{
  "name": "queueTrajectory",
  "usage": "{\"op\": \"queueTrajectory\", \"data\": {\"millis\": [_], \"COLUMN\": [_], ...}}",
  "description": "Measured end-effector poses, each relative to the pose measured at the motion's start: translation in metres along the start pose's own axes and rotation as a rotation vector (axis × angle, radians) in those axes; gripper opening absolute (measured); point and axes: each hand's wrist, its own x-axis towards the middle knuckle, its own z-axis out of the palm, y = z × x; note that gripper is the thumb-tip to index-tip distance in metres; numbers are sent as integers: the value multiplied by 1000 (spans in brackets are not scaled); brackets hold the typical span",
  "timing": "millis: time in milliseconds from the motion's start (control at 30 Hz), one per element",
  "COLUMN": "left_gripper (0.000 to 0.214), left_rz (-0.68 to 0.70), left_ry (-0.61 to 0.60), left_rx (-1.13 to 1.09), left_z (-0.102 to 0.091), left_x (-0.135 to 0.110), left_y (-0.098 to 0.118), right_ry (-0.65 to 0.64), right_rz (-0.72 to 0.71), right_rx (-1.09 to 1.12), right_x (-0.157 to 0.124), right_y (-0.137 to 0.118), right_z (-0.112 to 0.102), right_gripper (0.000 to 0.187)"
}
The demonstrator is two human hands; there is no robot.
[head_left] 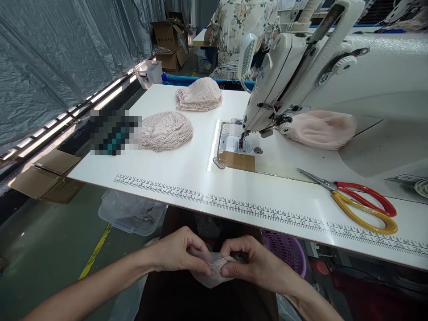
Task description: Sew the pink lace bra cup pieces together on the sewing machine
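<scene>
My left hand (180,252) and my right hand (249,263) meet below the front edge of the white table (187,171), over my lap. Both pinch one small piece of pale pink lace fabric (214,269) between their fingertips. A white sewing machine (301,67) stands on the table ahead, its needle over the metal plate (234,147). Two stacks of pink lace pieces lie on the table: one stack (166,130) at the middle left, another stack (199,94) farther back.
Red and yellow scissors (359,200) lie at the right front of the table. A pink fabric bundle (321,128) sits under the machine arm. A purple basket (284,247) and a clear plastic bin (130,214) stand under the table. A person in a floral top (244,26) sits beyond.
</scene>
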Motion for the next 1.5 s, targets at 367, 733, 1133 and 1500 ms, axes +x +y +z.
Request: {"op": "queueTrajectory", "data": {"millis": [367, 733, 1133, 1500], "left_gripper": [14, 9, 13, 14], "left_rz": [30, -40, -8, -13], "left_ry": [148, 54, 16, 3], "left_rx": [136, 132, 92, 96], "left_z": [6, 6, 3, -2], "left_x": [-4, -10, -11, -15], "left_y": [1, 4, 3, 2], "right_ry": [112, 84, -17, 6], "right_rz": [-89, -132, -93, -59], "right_rx": [-249, -103, 47, 93], "right_x": [-1, -7, -3, -2], "right_y": [9, 7, 9, 6], "right_z": [2, -2, -5, 0], "right_gripper": [23, 16, 23, 28]}}
